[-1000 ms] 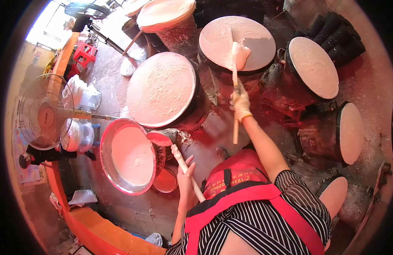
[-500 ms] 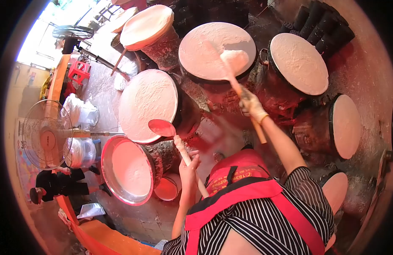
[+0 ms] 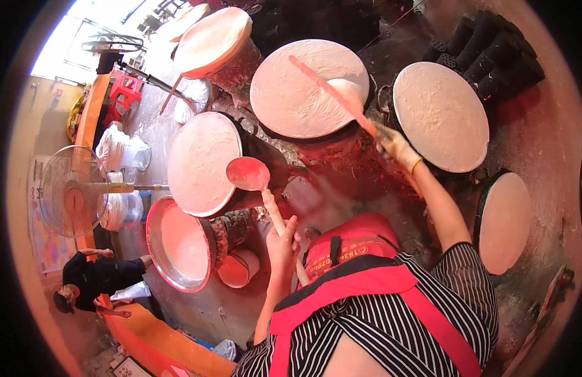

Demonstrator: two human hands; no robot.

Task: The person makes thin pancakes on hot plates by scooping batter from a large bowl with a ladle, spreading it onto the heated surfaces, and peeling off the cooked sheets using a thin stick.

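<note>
My left hand (image 3: 282, 244) is closed around the pale handle of a long ladle (image 3: 248, 173). The ladle's bowl hangs between the left round griddle (image 3: 204, 164) and my body. My right hand (image 3: 398, 147), in a light glove, grips a long flat wooden scraper (image 3: 322, 85). The scraper slants over the middle round griddle (image 3: 284, 113), which is coated with a pale layer. Beside the blade on that surface is a white mound (image 3: 347, 93); whether the blade touches it I cannot tell.
More coated griddles stand around, at the right (image 3: 440, 116), far right (image 3: 504, 220) and upper left (image 3: 212, 41). A metal basin (image 3: 151, 245) of pale batter and a small bucket (image 3: 256, 261) are at left. A floor fan (image 3: 74, 191) and a person in black (image 3: 108, 273) are beyond.
The scraper and my right hand have moved right and down in view, and the blade now lies more slantwise. The ladle bowl has shifted slightly right and up. My view has shifted.
</note>
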